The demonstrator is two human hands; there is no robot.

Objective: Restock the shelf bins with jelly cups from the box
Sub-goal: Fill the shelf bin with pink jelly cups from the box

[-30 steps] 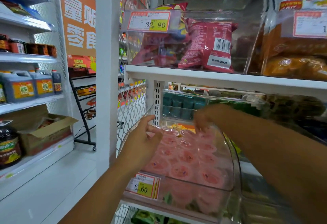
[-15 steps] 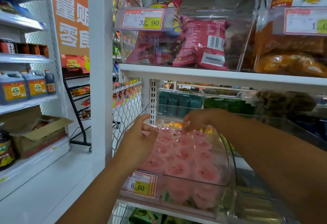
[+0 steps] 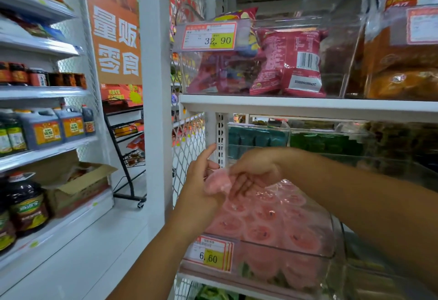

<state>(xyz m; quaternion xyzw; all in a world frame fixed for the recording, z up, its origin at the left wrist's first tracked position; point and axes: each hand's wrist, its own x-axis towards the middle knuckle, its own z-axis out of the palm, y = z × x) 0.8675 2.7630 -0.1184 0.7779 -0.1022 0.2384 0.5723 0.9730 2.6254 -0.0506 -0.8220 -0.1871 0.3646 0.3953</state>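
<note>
Both hands have come up off the bin since the earlier frame. The left hand (image 3: 199, 181) has left the bin's left rim, the right hand (image 3: 258, 169) has drawn back from the rear rows, and a loose jelly cup (image 3: 218, 183) now sits between them.

The left hand holds this pink cup, its lower fingers and thumb curled round it while the index finger sticks up towards 12 o'clock. The right hand meets it from 3 o'clock, with its fingers lying fairly straight and slanting down towards 7 o'clock against the cup's right side. Motion blur hides exactly how the fingertips sit.

The cup hangs above the clear bin (image 3: 333, 233), over its back left corner, at about 11 o'clock from the bin's middle. The packed jelly cups (image 3: 260, 226) lie below in close pink rows, lids up, filling the bin to its front wall. A price label (image 3: 209, 256) reading 6.60 is fixed to that wall at 7 o'clock.

At 12 o'clock, above the white shelf edge (image 3: 308, 106), red snack bags (image 3: 289, 62) stand behind a tag (image 3: 209, 36) reading 32.90. Far out at 9 o'clock an open cardboard box (image 3: 78, 188) rests on a low shelf, with dark sauce jugs (image 3: 45, 131) one shelf above it.
</note>
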